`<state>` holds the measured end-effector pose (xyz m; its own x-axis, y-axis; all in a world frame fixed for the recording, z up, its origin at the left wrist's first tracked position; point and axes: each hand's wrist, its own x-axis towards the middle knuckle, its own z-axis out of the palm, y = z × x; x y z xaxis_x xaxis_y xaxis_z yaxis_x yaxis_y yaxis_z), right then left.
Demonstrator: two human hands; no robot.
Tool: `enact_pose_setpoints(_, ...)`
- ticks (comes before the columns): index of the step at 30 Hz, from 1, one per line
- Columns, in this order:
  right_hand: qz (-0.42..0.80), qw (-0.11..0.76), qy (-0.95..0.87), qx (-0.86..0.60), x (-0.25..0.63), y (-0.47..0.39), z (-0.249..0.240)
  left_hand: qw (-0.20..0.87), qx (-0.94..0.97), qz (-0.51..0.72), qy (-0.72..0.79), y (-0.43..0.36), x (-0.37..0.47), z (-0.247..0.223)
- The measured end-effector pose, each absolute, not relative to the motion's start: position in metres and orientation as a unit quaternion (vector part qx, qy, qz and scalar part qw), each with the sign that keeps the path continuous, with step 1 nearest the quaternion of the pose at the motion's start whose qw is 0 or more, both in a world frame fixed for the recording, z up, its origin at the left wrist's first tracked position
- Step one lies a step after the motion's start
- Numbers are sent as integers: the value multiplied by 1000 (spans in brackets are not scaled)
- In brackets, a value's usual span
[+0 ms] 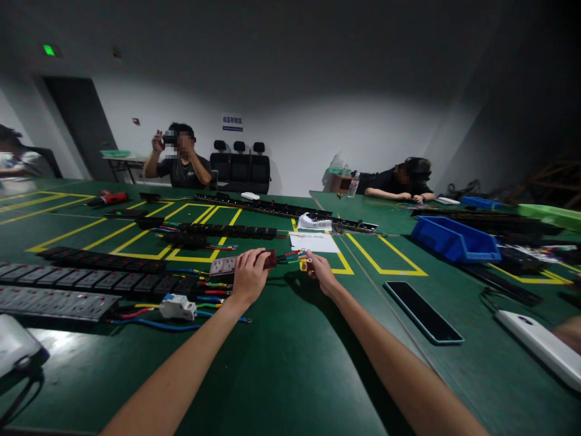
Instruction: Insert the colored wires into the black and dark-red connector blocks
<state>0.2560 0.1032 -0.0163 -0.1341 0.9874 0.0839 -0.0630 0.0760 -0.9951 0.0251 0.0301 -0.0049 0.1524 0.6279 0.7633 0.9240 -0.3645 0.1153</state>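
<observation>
My left hand (249, 275) is closed over a short socket strip (222, 265) with pale outlet faces and a dark reddish end. From that end, thin coloured wires (290, 257) with ring terminals run toward my right hand (320, 274). The fingers of my right hand are pinched together at the wire ends, beside a small yellow piece. What exactly sits between those fingertips is too small to make out. Left of my left forearm lie longer socket strips (59, 304) and a white circuit breaker (178, 307) with blue, red and yellow wires.
A dark-screened phone (424, 312) lies right of my right forearm. Further right are a blue bin (455, 239) and a white power bank (540, 345). A white paper (314, 241) and long black strips (272, 209) lie ahead on the green table. Other people sit across and at the sides.
</observation>
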Motion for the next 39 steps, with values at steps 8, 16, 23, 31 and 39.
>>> enact_pose_setpoints(8,524,522,-516,-432,259,104,-16,185,-739,-368,-534,28,27,-3)
enact_pose_setpoints(16,559,534,-473,-422,259,109,-20,178,-743,-362,-535,28,28,-3)
enact_pose_setpoints(23,557,541,-482,-406,258,106,-17,176,-745,-351,-540,29,28,-4)
enact_pose_setpoints(31,549,541,-492,-404,259,105,-15,177,-749,-342,-540,29,27,-4)
enact_pose_setpoints(39,541,523,-507,-420,258,103,-13,175,-750,-342,-538,28,28,-4)
